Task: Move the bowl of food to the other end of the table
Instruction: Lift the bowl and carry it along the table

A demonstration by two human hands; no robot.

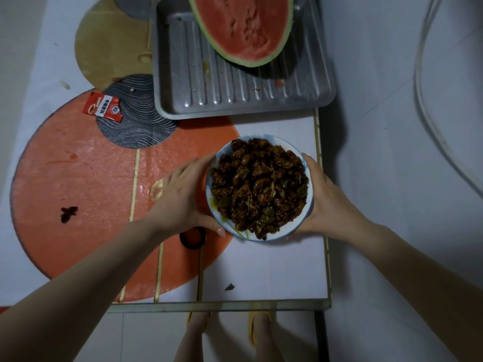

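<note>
A white bowl with a blue rim [212, 205] is heaped with dark brown fried food and a few green bits. It sits over the right side of the table [274, 267], close to the right edge. My left hand [183, 194] cups the bowl's left side, thumb at the near rim. My right hand [326, 197] cups its right side, fingers hidden under and behind the bowl. Whether the bowl rests on the table or is slightly lifted, I cannot tell.
A metal tray [235, 100] with a cut half watermelon [243, 27] lies at the far side, right behind the bowl. A red sachet [103, 107], a black ring [193, 238] and dark crumbs [68, 213] lie on the patterned tabletop. My feet [227, 333] stand below the near edge.
</note>
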